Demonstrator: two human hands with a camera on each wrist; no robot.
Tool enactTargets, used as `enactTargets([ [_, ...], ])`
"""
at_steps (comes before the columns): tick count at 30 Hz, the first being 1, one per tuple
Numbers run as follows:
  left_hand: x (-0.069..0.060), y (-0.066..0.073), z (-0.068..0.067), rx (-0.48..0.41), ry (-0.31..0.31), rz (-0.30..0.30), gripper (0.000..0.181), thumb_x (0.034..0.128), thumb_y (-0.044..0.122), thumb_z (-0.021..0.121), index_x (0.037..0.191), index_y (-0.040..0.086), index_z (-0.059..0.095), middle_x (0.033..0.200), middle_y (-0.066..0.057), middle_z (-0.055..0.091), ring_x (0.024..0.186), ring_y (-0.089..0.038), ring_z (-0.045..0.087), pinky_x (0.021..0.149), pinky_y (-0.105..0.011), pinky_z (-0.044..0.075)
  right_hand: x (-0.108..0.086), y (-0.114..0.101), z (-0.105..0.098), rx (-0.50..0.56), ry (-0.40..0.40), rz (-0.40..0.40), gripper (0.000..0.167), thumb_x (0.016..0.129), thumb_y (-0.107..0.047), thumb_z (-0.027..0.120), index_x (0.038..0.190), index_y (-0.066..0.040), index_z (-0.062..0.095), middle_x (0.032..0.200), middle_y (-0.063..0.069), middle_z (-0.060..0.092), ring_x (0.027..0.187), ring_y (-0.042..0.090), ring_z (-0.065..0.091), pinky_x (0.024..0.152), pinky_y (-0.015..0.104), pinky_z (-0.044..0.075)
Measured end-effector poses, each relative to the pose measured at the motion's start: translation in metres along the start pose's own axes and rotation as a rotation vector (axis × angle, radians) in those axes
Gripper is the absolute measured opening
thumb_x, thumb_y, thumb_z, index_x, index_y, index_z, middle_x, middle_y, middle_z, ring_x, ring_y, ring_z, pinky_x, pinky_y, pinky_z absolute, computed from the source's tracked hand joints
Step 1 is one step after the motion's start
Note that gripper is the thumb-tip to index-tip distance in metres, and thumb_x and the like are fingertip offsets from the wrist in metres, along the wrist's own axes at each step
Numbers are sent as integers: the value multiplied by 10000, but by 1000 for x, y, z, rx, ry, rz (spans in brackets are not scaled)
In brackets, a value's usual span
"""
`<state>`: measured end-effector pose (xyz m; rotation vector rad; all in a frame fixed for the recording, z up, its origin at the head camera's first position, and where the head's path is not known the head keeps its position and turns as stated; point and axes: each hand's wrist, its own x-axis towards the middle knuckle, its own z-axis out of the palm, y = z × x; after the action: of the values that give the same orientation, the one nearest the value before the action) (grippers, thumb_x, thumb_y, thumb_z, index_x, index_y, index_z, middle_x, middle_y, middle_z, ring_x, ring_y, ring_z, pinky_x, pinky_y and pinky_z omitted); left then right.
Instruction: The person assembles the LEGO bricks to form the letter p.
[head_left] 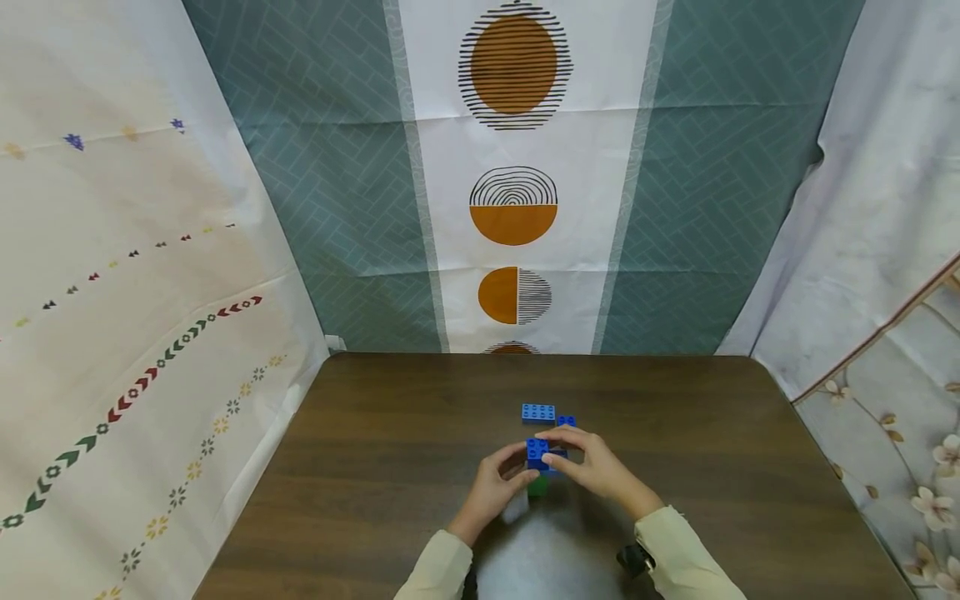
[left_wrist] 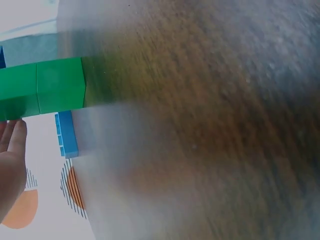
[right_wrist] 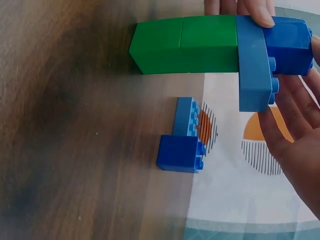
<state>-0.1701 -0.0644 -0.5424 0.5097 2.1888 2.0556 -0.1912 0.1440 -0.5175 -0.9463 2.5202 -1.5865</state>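
A stack of toy building bricks stands upright on the table between both hands. Two green bricks (right_wrist: 185, 46) form its lower part. Across them lies a long light-blue brick (right_wrist: 252, 70), overhanging to one side, and a dark-blue brick (head_left: 537, 450) sits on top. My right hand (head_left: 592, 464) pinches the dark-blue brick between thumb and fingers. The left hand (head_left: 501, 483) steadies the stack from the other side, its thumb on the light-blue brick near the joint. In the left wrist view, the stack's upper part is cut off by the frame edge.
Behind the stack on the table (head_left: 390, 433) lie another light-blue brick (head_left: 537, 412) and another dark-blue brick (right_wrist: 178, 153), close to each other. A patterned cloth (head_left: 517, 142) hangs beyond the table's far edge, with further cloths at both sides.
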Motion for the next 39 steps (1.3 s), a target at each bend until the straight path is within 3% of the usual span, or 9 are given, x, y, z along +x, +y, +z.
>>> enactTargets([
  [6, 5, -12, -1, 37, -2, 25, 367, 889, 34, 676, 1237, -45, 594, 1186, -225, 630, 1133, -355, 591, 943, -350, 505, 0, -3, -4, 55, 46, 9, 337, 948, -89, 613, 1275, -16, 589, 1183, 132, 631, 1056, 290, 615, 904, 477, 515],
  [9, 7, -19, -2, 59, -5, 40, 371, 889, 31, 675, 1239, -55, 589, 1178, -230, 632, 1122, -358, 596, 935, -352, 511, 2, 9, -10, 110, 128, 40, 339, 949, -90, 611, 1282, -36, 585, 1169, 124, 639, 1058, 314, 607, 896, 402, 533],
  [13, 9, -29, 0, 69, 9, 25, 390, 885, 72, 688, 1251, -28, 593, 1181, -194, 642, 1116, -320, 607, 936, -343, 511, 6, 27, -21, 107, 235, 59, 328, 947, -99, 616, 1270, -45, 591, 1171, 127, 633, 1077, 328, 591, 886, 283, 525],
  [18, 9, -28, -1, 74, 16, -5, 399, 879, 119, 702, 1250, 5, 606, 1181, -150, 651, 1116, -280, 612, 942, -323, 507, 13, 43, -29, 64, 297, 54, 327, 928, -42, 627, 1249, 10, 589, 1198, 189, 610, 1095, 401, 567, 902, 363, 529],
  [21, 8, -27, -1, 78, 14, -13, 408, 879, 125, 704, 1255, 6, 603, 1186, -146, 650, 1121, -272, 610, 945, -318, 505, 16, 54, -28, 53, 301, 82, 336, 922, -51, 639, 1244, 29, 587, 1216, 235, 593, 1108, 435, 553, 916, 469, 514],
  [26, 7, -28, -1, 82, 10, -8, 413, 882, 127, 700, 1259, -10, 597, 1195, -168, 643, 1131, -289, 603, 950, -341, 502, 20, 67, -25, 63, 263, 187, 390, 916, -102, 660, 1270, 34, 568, 1270, 247, 561, 1172, 435, 521, 955, 526, 471],
  [34, 7, -28, -1, 77, 13, -14, 404, 884, 116, 696, 1256, -9, 599, 1198, -172, 642, 1134, -301, 602, 949, -366, 502, 23, 85, -16, 69, 211, 416, 479, 884, -84, 697, 1325, 9, 534, 1342, 232, 518, 1227, 407, 494, 995, 512, 444],
  [39, 8, -26, 1, 70, 17, -10, 397, 885, 65, 686, 1257, -33, 588, 1196, -198, 635, 1136, -330, 594, 951, -405, 497, 24, 95, -11, 28, 215, 453, 413, 877, -61, 699, 1270, -4, 586, 1282, 229, 564, 1147, 390, 554, 961, 514, 474],
])
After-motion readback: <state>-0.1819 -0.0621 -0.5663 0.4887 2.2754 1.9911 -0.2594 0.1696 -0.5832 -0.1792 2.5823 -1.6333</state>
